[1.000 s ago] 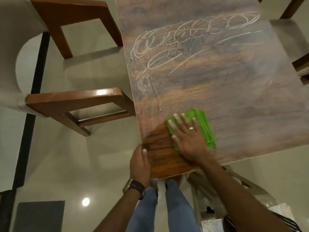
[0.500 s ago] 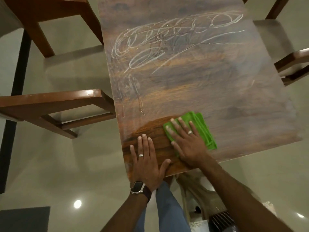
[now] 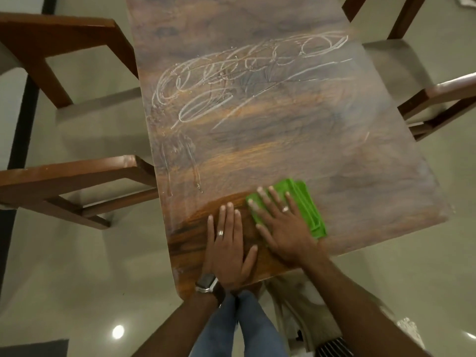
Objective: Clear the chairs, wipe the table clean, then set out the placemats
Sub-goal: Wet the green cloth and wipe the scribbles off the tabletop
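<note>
The dark wooden table (image 3: 334, 161) fills the middle of the view, with white scribbled marks (image 3: 244, 73) across its far half and drip streaks near its left edge. A folded green cloth (image 3: 307, 210) lies near the table's front edge. My right hand (image 3: 282, 225) presses flat on the cloth, fingers spread. Beside it my left hand (image 3: 228, 243) rests flat on the bare wood near the front left corner, fingers straight. The wood around both hands looks darker and glossier than the rest.
A wooden chair (image 3: 77, 181) with a pale seat stands against the table's left side. Another chair (image 3: 443, 99) stands at the right. Something pale (image 3: 304, 315) lies on the floor by my legs. The floor is glossy tile.
My left hand has come off the table's front left edge and now lies flat on the top. My right hand stays pressed on the green cloth at about the same spot.
</note>
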